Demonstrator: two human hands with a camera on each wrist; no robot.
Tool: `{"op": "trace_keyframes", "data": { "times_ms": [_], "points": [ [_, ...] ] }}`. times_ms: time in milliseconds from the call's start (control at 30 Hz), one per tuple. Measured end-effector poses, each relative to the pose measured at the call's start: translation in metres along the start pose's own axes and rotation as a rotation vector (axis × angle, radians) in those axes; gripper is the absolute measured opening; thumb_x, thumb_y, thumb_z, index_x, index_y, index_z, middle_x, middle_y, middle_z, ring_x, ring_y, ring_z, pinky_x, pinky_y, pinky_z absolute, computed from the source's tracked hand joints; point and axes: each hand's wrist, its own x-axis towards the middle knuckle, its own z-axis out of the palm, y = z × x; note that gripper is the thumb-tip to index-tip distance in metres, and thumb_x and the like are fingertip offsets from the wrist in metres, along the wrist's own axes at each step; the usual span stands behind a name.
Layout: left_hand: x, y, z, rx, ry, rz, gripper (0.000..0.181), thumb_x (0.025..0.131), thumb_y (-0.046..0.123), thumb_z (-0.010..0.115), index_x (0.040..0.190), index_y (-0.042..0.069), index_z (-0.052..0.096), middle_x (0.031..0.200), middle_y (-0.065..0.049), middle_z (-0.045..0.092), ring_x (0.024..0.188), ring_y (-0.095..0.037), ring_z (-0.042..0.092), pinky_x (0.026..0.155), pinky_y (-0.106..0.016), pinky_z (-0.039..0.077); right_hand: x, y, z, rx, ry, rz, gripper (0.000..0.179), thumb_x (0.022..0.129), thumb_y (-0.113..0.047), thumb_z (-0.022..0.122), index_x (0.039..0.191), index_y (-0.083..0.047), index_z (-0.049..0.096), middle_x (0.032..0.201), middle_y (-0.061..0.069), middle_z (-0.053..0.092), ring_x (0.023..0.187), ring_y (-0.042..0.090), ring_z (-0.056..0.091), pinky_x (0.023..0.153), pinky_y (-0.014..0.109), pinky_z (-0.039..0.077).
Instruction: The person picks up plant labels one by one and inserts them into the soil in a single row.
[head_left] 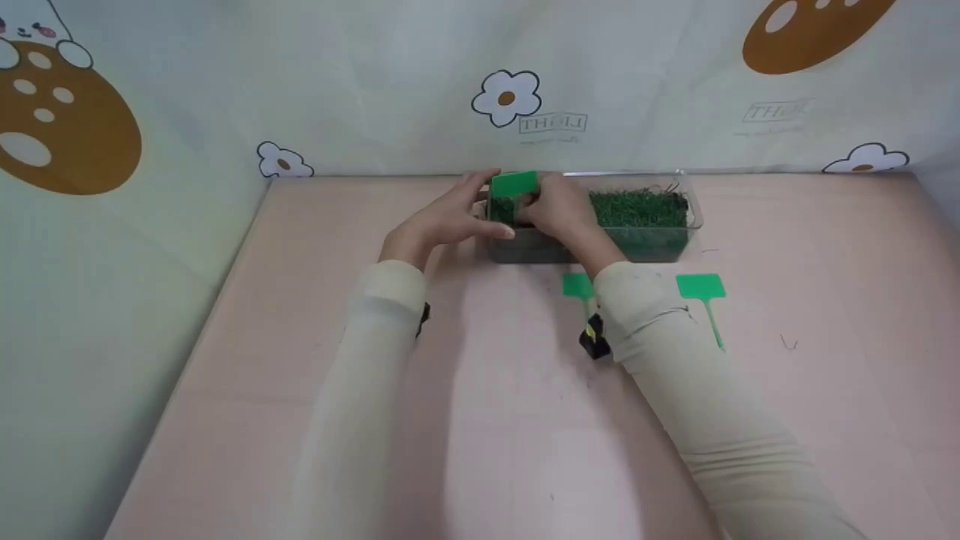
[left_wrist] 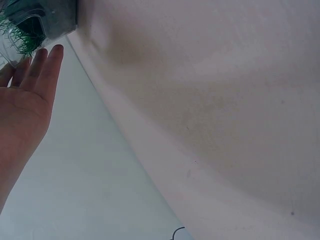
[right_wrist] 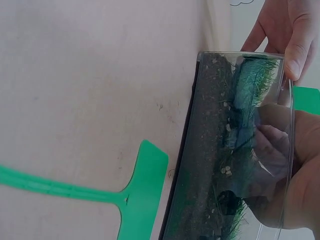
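Note:
A long clear plastic box (head_left: 592, 246) holds dark soil and green grass (head_left: 637, 210). My left hand (head_left: 442, 217) is at its left end, with fairly straight fingers along the end and the thumb at the front rim. In the left wrist view, the fingertips (left_wrist: 56, 52) meet the box's corner. A green plant label (head_left: 514, 184) stands upright at the left part of the box, its flat head above the rim. My right hand (head_left: 562, 206) reaches down into the box, its curled fingers pinching low at the label's stem; the clear wall shows them (right_wrist: 272, 142) inside.
Two more green plant labels lie in front of the box, one (head_left: 577, 285) partly behind the right sleeve and one (head_left: 701, 286) to its right. Bits of dry grass (head_left: 789, 343) dot the pink tabletop (head_left: 510, 420). A patterned cloth wall (head_left: 375, 90) rises right behind the box.

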Motion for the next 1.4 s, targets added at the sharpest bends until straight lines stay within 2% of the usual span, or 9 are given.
{"op": "trace_keyframes", "data": {
  "times_ms": [233,333,467,633,800,1067,1400],
  "points": [
    [0.0,0.001,0.0,-0.024,0.007,0.017,0.094,0.082,0.039,0.081,0.156,0.036,0.023,0.163,0.004,0.019,0.153,-0.022,0.023,0.124,-0.054,0.022,0.0,0.0,-0.002,0.036,-0.017,0.002,0.006,0.091,-0.012,0.06,0.086,-0.01,0.06,0.075,0.003,0.054,0.069,0.02,0.05,0.064,0.03,0.04],
    [0.0,0.001,0.0,-0.026,0.009,0.011,0.095,0.081,0.04,0.081,0.156,0.037,0.022,0.164,0.005,0.019,0.154,-0.022,0.022,0.124,-0.054,0.021,0.0,0.0,-0.003,0.075,-0.037,0.0,0.004,0.091,-0.013,0.065,0.09,-0.009,0.065,0.082,0.005,0.061,0.074,0.02,0.054,0.068,0.031,0.045],
    [0.001,0.0,0.001,-0.039,0.007,0.01,0.098,0.081,0.039,0.082,0.156,0.039,0.02,0.165,0.005,0.016,0.154,-0.022,0.022,0.124,-0.054,0.022,-0.001,0.0,-0.006,0.105,-0.054,-0.004,0.012,0.092,-0.014,0.068,0.101,-0.007,0.07,0.096,0.009,0.069,0.083,0.021,0.059,0.079,0.034,0.052],
    [0.001,-0.002,0.0,-0.053,0.002,0.017,0.097,0.082,0.037,0.082,0.156,0.037,0.021,0.165,0.005,0.016,0.153,-0.023,0.024,0.123,-0.051,0.025,-0.003,-0.003,-0.013,0.105,-0.044,-0.021,0.013,0.092,-0.014,0.07,0.102,-0.006,0.071,0.103,0.01,0.073,0.088,0.022,0.065,0.083,0.037,0.056],
    [0.0,-0.002,0.001,-0.069,-0.004,0.025,0.096,0.082,0.035,0.082,0.156,0.035,0.021,0.164,0.004,0.018,0.153,-0.023,0.024,0.123,-0.05,0.026,-0.006,-0.002,-0.022,0.099,-0.024,-0.025,0.014,0.091,-0.014,0.07,0.102,-0.006,0.071,0.103,0.01,0.072,0.087,0.022,0.064,0.083,0.037,0.056],
    [-0.002,-0.002,0.001,-0.079,-0.009,-0.005,0.097,0.08,0.039,0.083,0.154,0.042,0.021,0.164,0.007,0.017,0.154,-0.021,0.022,0.124,-0.05,0.025,-0.013,0.005,-0.035,0.136,-0.002,0.0,0.017,0.093,-0.016,0.068,0.108,-0.009,0.07,0.107,0.009,0.069,0.091,0.022,0.061,0.084,0.036,0.055],
    [-0.001,0.0,0.0,-0.071,-0.005,-0.027,0.101,0.08,0.04,0.083,0.156,0.04,0.018,0.166,0.007,0.014,0.154,-0.02,0.021,0.125,-0.052,0.021,-0.025,0.015,-0.053,0.157,0.031,-0.006,0.017,0.094,-0.018,0.067,0.108,-0.007,0.069,0.107,0.011,0.068,0.092,0.021,0.06,0.083,0.033,0.053]
  ]
}}
